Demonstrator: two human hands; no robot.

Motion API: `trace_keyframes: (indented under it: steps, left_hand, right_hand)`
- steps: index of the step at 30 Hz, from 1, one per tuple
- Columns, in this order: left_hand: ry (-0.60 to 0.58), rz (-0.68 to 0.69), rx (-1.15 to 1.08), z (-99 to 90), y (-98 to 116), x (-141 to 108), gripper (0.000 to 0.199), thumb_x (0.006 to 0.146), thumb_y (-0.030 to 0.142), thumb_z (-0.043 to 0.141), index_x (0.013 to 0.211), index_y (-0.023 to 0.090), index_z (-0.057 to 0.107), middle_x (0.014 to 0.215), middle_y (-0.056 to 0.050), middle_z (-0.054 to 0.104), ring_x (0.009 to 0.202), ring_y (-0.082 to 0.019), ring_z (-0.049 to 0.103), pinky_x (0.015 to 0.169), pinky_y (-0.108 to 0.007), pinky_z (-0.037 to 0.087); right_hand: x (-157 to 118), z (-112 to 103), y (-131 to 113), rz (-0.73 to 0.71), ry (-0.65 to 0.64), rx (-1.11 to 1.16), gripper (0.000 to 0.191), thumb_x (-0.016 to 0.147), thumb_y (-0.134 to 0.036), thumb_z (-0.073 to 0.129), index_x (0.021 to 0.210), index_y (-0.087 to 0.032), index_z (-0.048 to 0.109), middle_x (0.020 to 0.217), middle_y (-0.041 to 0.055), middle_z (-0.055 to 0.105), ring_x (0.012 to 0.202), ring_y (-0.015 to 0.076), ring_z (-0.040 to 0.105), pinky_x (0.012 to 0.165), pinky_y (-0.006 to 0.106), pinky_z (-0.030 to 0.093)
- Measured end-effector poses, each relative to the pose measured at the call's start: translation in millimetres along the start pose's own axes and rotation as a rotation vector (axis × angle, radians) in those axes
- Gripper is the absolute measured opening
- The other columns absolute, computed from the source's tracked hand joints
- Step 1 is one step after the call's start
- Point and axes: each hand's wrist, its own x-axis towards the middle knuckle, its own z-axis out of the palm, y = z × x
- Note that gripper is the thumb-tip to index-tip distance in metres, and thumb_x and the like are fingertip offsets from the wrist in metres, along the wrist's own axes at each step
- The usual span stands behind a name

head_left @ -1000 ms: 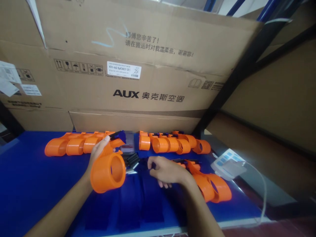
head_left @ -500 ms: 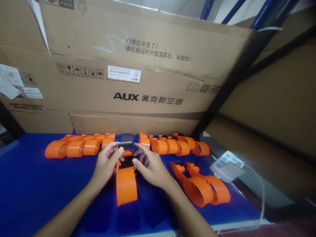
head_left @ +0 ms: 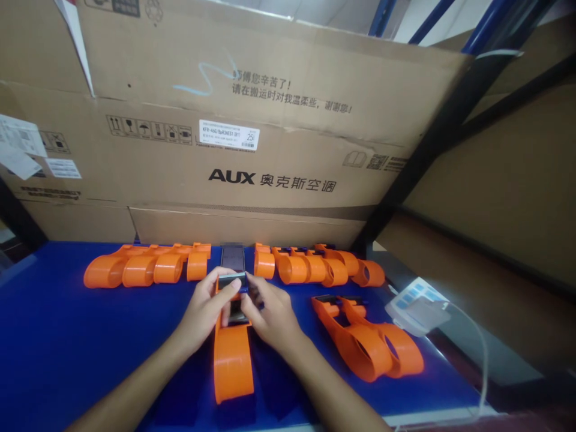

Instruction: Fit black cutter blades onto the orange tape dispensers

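Both my hands meet at the middle of the blue table around an orange plastic part (head_left: 234,366) with a broad looped end pointing towards me. A small black piece with a pale upper edge (head_left: 231,282) sits at its far end. My left hand (head_left: 204,312) grips the part from the left, its thumb pressed on the black piece. From the right, my right hand (head_left: 274,309) pinches the same end, with some fingertips hidden behind it. Just beyond the hands lies a dark flat rectangular object (head_left: 233,257).
Similar orange looped parts (head_left: 168,268) stand in a row along the back left, and several more (head_left: 297,268) at the back right. Two others (head_left: 369,348) lie nearer on the right, beside a white box with a cable (head_left: 418,306). Behind stands a large cardboard sheet (head_left: 270,150).
The orange part has come slightly towards me with both hands. My left thumb has slid across the black piece, and my right fingers have closed in on its right side.
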Motion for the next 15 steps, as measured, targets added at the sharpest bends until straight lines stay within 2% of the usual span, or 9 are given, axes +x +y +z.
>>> trace_keyframes:
  steps: [4, 8, 12, 15]
  left_hand:
    - [-0.009, 0.019, 0.067, -3.6, 1.3, -0.6, 0.031, 0.091, 0.049, 0.068, 0.104, 0.021, 0.063, 0.045, 0.009, 0.048, 0.034, -0.007, 0.04, 0.044, -0.021, 0.032]
    - [-0.014, 0.029, 0.073, -3.3, 2.8, -1.4, 0.032, 0.09, 0.049, 0.07, 0.105, 0.021, 0.063, 0.048, 0.008, 0.051, 0.035, -0.008, 0.042, 0.043, -0.021, 0.032]
    - [0.003, 0.002, -0.01, -3.5, 5.5, 1.1, 0.031, 0.088, 0.048, 0.072, 0.102, 0.021, 0.063, 0.048, 0.009, 0.049, 0.035, -0.006, 0.038, 0.042, -0.02, 0.029]
    - [0.035, -0.052, -0.115, -5.0, 7.3, 4.5, 0.033, 0.087, 0.049, 0.072, 0.102, 0.02, 0.065, 0.047, 0.009, 0.048, 0.035, -0.005, 0.036, 0.041, -0.019, 0.028]
  right_hand:
    - [1.9, -4.0, -1.5, -0.019, -0.035, 0.006, 0.034, 0.097, -0.023, 0.054, 0.131, -0.016, 0.06, 0.088, 0.0075, 0.074, 0.072, 0.0185, 0.07, 0.069, 0.029, 0.058]
    - [2.8, -4.1, -0.3, -0.034, -0.037, 0.011, 0.034, 0.099, -0.022, 0.053, 0.131, -0.017, 0.06, 0.091, 0.008, 0.074, 0.072, 0.0187, 0.069, 0.071, 0.03, 0.059]
    - [3.3, -2.7, 3.0, -0.033, -0.031, 0.022, 0.039, 0.101, -0.027, 0.054, 0.138, -0.017, 0.058, 0.091, 0.0086, 0.075, 0.074, 0.0197, 0.07, 0.072, 0.031, 0.06]
    - [5.0, -3.0, 5.6, -0.08, -0.069, -0.02, 0.049, 0.102, -0.028, 0.053, 0.15, -0.016, 0.049, 0.094, 0.0103, 0.075, 0.076, 0.0214, 0.07, 0.074, 0.035, 0.061]
